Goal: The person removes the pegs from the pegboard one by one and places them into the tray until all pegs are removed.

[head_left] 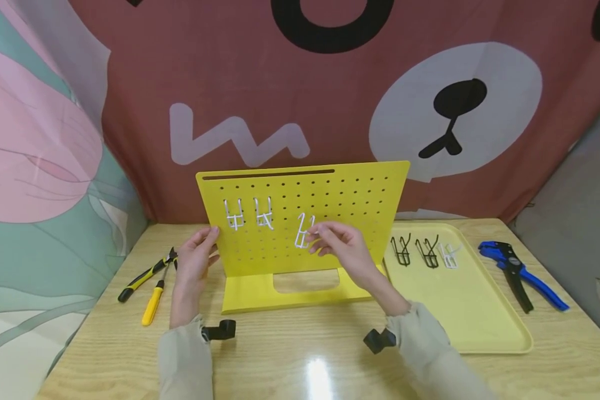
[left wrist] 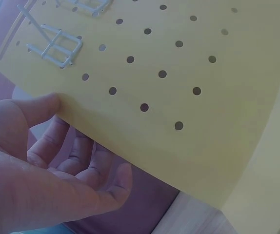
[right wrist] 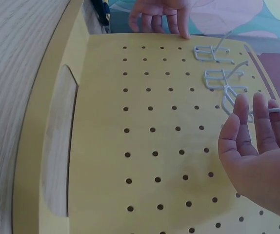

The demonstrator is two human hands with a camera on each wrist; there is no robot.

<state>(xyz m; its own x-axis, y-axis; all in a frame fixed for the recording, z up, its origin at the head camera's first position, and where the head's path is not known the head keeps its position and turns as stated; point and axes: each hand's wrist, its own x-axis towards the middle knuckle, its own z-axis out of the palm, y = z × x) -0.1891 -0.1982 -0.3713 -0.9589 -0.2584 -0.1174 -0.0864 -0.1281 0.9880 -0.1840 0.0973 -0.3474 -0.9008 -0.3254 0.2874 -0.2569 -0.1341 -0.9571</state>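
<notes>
A yellow pegboard (head_left: 350,222) stands upright on the table, with two white wire hooks (head_left: 234,214) (left wrist: 57,46) hanging side by side at its upper left. My left hand (head_left: 196,258) pinches the board's left edge, thumb on the front and fingers behind, as the left wrist view shows. Between the thumb and fingers of my right hand (head_left: 344,248) is a third white wire hook (head_left: 301,232), held in front of the board to the right of the hanging pair. In the right wrist view the fingers (right wrist: 259,122) partly hide this hook.
At right, a pale yellow tray (head_left: 480,328) bears two black wire hooks (head_left: 427,254) and a white one (head_left: 449,257). Beyond it lies a blue-and-black wire stripper (head_left: 522,275). Black-and-yellow pliers (head_left: 145,279) and a yellow-handled screwdriver (head_left: 153,304) lie left of the board.
</notes>
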